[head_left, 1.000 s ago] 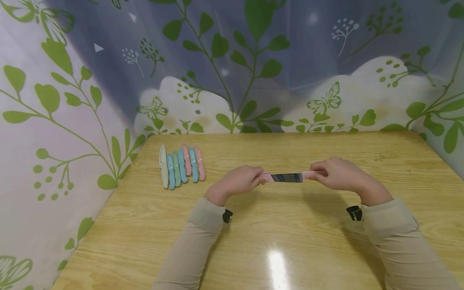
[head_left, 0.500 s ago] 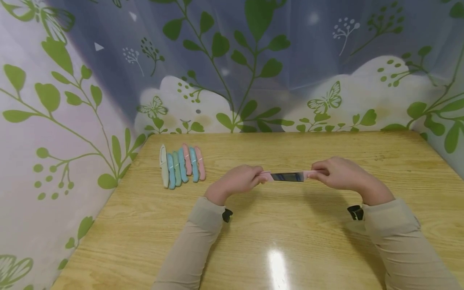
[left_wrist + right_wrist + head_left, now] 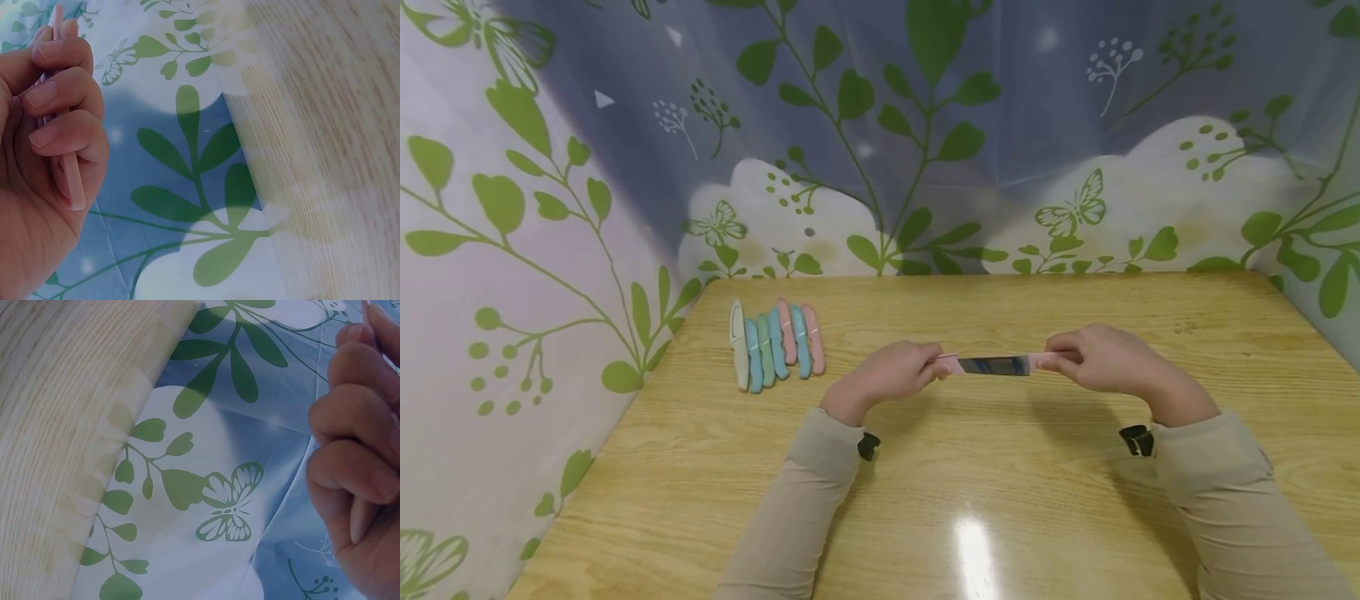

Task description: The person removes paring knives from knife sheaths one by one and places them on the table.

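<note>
Above the table, both hands hold a pink knife level between them, its dark blade point(image 3: 996, 366) bare in the middle. My left hand point(image 3: 891, 372) pinches the flat pink piece at the left end, which looks like its sheath point(image 3: 75, 181); several fingers curl over it in the left wrist view. At the other end my right hand point(image 3: 1105, 358) grips the pink handle point(image 3: 1039, 361), thumb and fingers closed round it. In the right wrist view the rounded handle end point(image 3: 361, 520) pokes out below the curled fingers. Most of both pink parts is hidden in the hands.
Several knives in matching sheaths lie in a row at the back left of the wooden table point(image 3: 925, 492): a cream knife point(image 3: 739, 346), blue, green and pink ones, with a pink knife point(image 3: 813, 337) at the row's right end. A leaf-patterned curtain point(image 3: 865, 150) hangs behind the table.
The right hand has shifted very slightly to the right, and a touch more of the blade shows. Left hand and the row of knives stay as they were.
</note>
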Available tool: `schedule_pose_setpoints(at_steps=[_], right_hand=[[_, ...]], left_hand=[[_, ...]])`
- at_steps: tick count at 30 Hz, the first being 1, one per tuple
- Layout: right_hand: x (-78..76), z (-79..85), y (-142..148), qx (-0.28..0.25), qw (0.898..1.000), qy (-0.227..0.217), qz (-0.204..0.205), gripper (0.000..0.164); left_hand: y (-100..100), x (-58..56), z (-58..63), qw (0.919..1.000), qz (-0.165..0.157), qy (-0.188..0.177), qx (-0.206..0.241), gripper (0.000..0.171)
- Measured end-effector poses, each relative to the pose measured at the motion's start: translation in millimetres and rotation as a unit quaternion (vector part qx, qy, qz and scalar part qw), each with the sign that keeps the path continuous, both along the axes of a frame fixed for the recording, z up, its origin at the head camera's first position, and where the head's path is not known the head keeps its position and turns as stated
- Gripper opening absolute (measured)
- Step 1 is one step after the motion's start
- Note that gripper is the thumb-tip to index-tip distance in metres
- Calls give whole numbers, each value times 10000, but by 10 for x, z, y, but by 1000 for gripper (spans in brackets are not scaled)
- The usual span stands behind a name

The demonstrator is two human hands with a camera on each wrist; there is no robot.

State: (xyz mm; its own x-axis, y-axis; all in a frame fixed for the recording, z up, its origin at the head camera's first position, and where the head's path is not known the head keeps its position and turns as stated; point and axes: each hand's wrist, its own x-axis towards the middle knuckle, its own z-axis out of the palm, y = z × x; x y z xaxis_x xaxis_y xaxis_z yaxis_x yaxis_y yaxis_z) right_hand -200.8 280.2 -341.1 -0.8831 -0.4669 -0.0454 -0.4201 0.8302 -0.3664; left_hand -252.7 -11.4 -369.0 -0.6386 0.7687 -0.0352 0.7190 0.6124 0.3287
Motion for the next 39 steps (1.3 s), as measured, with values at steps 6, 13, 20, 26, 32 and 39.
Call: schedule_pose_setpoints(at_steps=[6,13,20,26,32,39], right_hand=[[6,13,9,-17,10000,-24,-59,27],[2,16,13,-23,10000,15,-61,29],[6,24,22,-8,9999,-73,-123,28],[-6,5,42,19,9999,-49,-100,28],[1,26,72,-59,9997,-112,-201,31],[3,75,191,153,9976,-105,-672,38]], left_hand=[[-3,-1,15,10000,28,-34,48,24],[-18,-1,19,9999,29,-82,81,24],[-25,-11,-2,9999,70,-120,85,23],[-25,-11,1,9998,121,-156,91,23],[-53,-16,11,9995,189,-164,193,25],[-135,-67,4,9945,609,-602,598,29]])
